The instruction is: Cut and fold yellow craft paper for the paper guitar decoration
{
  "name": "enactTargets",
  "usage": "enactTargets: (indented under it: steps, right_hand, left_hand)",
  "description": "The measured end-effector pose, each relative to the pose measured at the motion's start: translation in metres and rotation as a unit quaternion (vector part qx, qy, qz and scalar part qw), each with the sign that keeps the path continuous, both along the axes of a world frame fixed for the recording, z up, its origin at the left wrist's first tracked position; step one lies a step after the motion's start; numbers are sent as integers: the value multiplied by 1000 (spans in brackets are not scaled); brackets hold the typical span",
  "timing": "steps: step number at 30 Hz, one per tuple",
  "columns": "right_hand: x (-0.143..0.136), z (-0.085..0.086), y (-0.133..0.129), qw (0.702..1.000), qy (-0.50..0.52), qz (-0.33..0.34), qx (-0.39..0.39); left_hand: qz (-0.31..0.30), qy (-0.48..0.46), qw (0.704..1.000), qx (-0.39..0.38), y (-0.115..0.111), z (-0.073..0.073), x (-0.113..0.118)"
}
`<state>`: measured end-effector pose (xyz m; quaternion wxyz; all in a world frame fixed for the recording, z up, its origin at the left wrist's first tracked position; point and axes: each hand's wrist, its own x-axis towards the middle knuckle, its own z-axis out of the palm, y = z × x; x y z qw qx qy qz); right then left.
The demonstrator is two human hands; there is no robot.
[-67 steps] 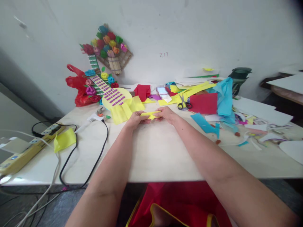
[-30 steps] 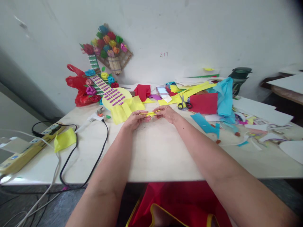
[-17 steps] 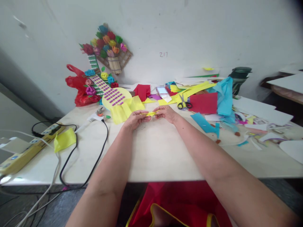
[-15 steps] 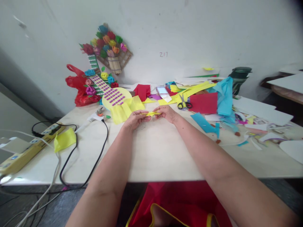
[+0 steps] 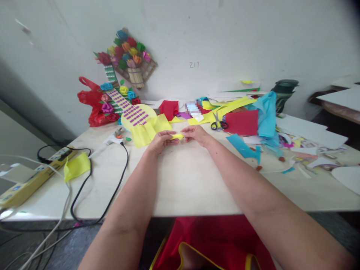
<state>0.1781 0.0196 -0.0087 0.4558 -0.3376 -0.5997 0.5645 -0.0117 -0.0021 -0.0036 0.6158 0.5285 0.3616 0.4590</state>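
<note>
A crumpled yellow fabric-like piece (image 5: 177,137) sits mid-frame, pinched in my left hand (image 5: 162,141); my right hand (image 5: 197,135) is at its right end, pinching or not I can't tell. Black-handled metal scissors (image 5: 217,121) lie right of centre.

Table (image 5: 197,183): smooth, faint sheen. Yellow piece (image 5: 177,137) at centre: matt, creased, paper or cloth; from here I cannot tell which. Scissors (image 5: 217,120), far side: metal with black, plastic-looking parts. Red bag (image 5: 97,113), far left: thin, glossy plastic.
</note>
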Motion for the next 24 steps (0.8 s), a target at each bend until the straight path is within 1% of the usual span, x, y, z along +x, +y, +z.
enactTargets:
  steps: [2,7,11,14,16,20,24]
  right_hand:
    - [0,1,-1,1000,-6,-6,-7]
    - [-1,2,-2,998,-39,-44,-32]
    - [-1,0,0,996,-45,-62,-41]
    - [-3,0,-1,996,-44,-72,-32]
    - [-5,0,-2,996,-46,-68,-22]
    - [-8,-1,-3,998,-49,-46,-17]
    - [-9,-2,-3,998,-49,-28,-37]
  left_hand:
    - [0,7,1000,5,0,0,0]
    - [-6,43,999,16,1,-3,0]
    - [11,86,996,29,2,-3,2]
    - [19,121,991,48,2,-2,4]
    - [25,164,984,69,2,-1,6]
    - [48,258,960,99,1,1,8]
    - [58,284,951,105,0,0,7]
